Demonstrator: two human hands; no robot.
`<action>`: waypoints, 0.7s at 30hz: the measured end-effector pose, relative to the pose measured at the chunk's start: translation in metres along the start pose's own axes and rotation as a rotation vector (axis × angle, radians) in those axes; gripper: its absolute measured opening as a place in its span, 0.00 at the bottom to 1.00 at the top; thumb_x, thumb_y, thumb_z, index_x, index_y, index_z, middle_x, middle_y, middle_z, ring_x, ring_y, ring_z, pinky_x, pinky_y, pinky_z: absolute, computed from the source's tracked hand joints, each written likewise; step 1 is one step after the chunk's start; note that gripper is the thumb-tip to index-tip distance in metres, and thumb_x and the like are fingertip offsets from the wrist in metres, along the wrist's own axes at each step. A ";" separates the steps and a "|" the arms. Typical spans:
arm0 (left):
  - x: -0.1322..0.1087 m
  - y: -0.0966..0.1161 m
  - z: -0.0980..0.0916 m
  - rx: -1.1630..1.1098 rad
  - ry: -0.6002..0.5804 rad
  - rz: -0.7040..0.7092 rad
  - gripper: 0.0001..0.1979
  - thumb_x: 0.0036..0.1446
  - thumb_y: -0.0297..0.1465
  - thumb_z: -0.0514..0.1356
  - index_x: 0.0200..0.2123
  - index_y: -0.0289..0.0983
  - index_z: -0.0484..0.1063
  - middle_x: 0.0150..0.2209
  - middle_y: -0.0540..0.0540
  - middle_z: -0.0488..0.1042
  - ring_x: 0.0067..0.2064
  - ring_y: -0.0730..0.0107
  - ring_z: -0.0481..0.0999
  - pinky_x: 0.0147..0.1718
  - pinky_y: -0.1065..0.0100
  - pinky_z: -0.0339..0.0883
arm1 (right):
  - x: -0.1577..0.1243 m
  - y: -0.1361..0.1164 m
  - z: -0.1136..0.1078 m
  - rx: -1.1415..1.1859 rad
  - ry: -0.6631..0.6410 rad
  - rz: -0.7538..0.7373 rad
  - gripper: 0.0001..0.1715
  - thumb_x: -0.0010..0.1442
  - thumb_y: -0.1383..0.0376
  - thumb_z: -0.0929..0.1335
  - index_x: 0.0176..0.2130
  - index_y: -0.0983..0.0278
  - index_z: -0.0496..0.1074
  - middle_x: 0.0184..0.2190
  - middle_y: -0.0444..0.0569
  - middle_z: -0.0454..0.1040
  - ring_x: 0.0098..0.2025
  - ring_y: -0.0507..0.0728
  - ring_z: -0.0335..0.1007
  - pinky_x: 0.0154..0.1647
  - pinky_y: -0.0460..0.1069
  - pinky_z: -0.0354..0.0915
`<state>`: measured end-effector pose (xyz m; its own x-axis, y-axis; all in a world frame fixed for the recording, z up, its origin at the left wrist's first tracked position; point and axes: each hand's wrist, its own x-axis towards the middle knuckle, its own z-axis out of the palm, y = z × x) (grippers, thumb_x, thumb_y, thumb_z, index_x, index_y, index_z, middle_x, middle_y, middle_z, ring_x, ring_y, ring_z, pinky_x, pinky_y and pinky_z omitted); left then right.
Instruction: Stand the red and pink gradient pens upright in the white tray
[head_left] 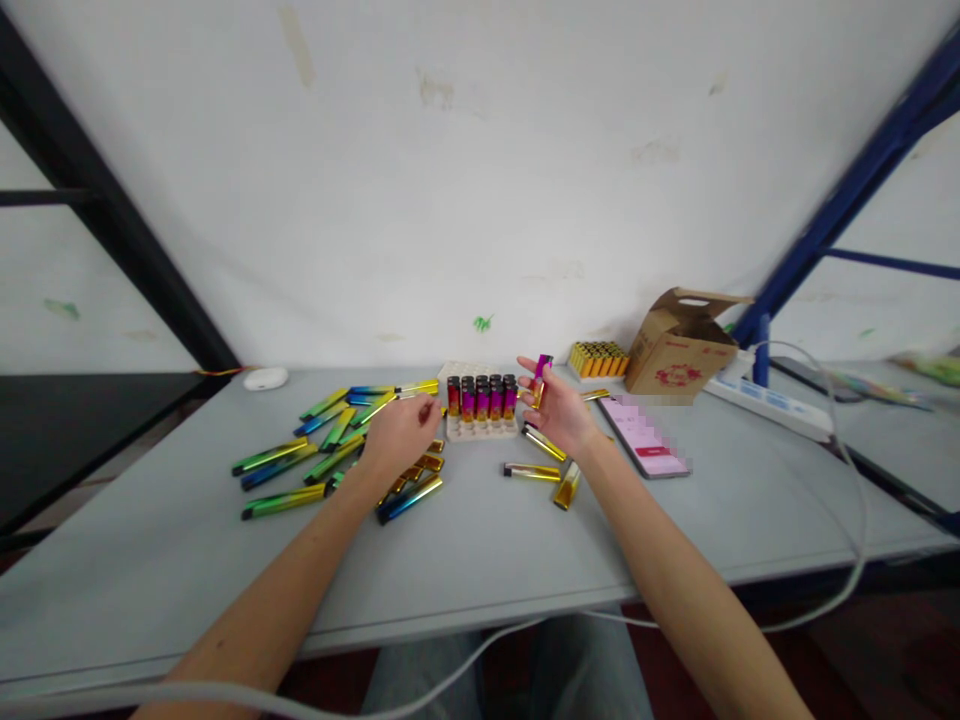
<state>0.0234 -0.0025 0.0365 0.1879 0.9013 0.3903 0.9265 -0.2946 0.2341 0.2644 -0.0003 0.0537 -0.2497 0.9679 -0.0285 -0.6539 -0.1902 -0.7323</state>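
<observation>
My right hand (564, 408) is raised to the right of a pale holed tray (484, 432). Its thumb and index finger pinch a small purple-and-gold shiny tube, like a lighter (541, 372), held roughly upright; the other fingers are spread. My left hand (400, 432) is closed, knuckles up, just left of the tray; anything inside it is hidden. Several purple, red and gold tubes with black tops (484, 400) stand in the tray's back rows, and its front holes show. Loose gold tubes (534, 472) lie below my right hand. Under and around my left hand lie loose green, blue and gold ones (285, 502).
A second tray of orange cylinders (600, 360) stands at the back right beside an open cardboard box (679, 350). A phone (646, 440) lies near my right forearm. A white power strip (772, 405), a cable (859, 540) and a white case (265, 379) are also there.
</observation>
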 end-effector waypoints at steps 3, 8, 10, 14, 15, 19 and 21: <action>0.000 -0.001 0.000 0.018 0.004 0.004 0.19 0.63 0.39 0.46 0.29 0.39 0.72 0.30 0.45 0.79 0.32 0.62 0.75 0.30 0.66 0.60 | -0.002 0.000 0.001 -0.044 -0.046 0.035 0.15 0.59 0.61 0.68 0.47 0.61 0.69 0.26 0.39 0.67 0.20 0.46 0.57 0.14 0.39 0.51; 0.001 -0.002 0.001 0.001 0.014 0.009 0.19 0.63 0.39 0.47 0.29 0.39 0.73 0.31 0.45 0.80 0.33 0.62 0.76 0.32 0.66 0.61 | -0.003 -0.002 -0.002 -0.012 -0.186 0.151 0.19 0.61 0.51 0.64 0.29 0.63 0.65 0.17 0.36 0.50 0.16 0.46 0.39 0.13 0.40 0.40; 0.001 -0.002 0.002 -0.007 0.008 0.007 0.19 0.63 0.39 0.47 0.30 0.39 0.73 0.31 0.45 0.80 0.33 0.61 0.76 0.32 0.66 0.61 | -0.004 -0.003 -0.003 0.011 -0.237 0.182 0.27 0.61 0.46 0.61 0.23 0.63 0.58 0.16 0.35 0.45 0.16 0.46 0.35 0.13 0.40 0.40; 0.000 -0.002 0.002 -0.016 0.005 0.006 0.18 0.63 0.39 0.47 0.31 0.39 0.74 0.32 0.45 0.80 0.34 0.61 0.76 0.32 0.65 0.61 | -0.007 -0.005 -0.004 0.026 -0.281 0.221 0.32 0.61 0.41 0.57 0.20 0.62 0.50 0.15 0.35 0.41 0.17 0.47 0.32 0.14 0.41 0.41; 0.000 -0.002 0.002 -0.017 0.006 0.007 0.18 0.63 0.39 0.47 0.31 0.39 0.74 0.31 0.45 0.80 0.34 0.61 0.76 0.32 0.65 0.61 | -0.008 -0.004 -0.004 0.022 -0.287 0.230 0.32 0.61 0.41 0.57 0.20 0.62 0.49 0.15 0.35 0.41 0.17 0.47 0.32 0.14 0.41 0.41; 0.000 -0.001 0.001 -0.024 0.006 0.009 0.18 0.63 0.38 0.48 0.30 0.39 0.73 0.31 0.45 0.80 0.33 0.61 0.76 0.32 0.65 0.61 | -0.007 -0.002 -0.004 0.002 -0.294 0.246 0.32 0.61 0.41 0.56 0.19 0.61 0.47 0.14 0.35 0.40 0.16 0.47 0.31 0.14 0.41 0.41; 0.000 0.000 0.001 -0.025 0.004 0.006 0.17 0.63 0.38 0.48 0.30 0.39 0.73 0.31 0.45 0.80 0.33 0.61 0.76 0.33 0.65 0.62 | -0.006 0.000 -0.003 -0.012 -0.268 0.256 0.32 0.60 0.41 0.55 0.19 0.61 0.47 0.14 0.35 0.40 0.16 0.47 0.30 0.13 0.41 0.40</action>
<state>0.0238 -0.0023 0.0358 0.1921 0.8983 0.3952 0.9171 -0.3076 0.2535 0.2678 -0.0052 0.0524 -0.5837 0.8113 -0.0338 -0.5375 -0.4172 -0.7328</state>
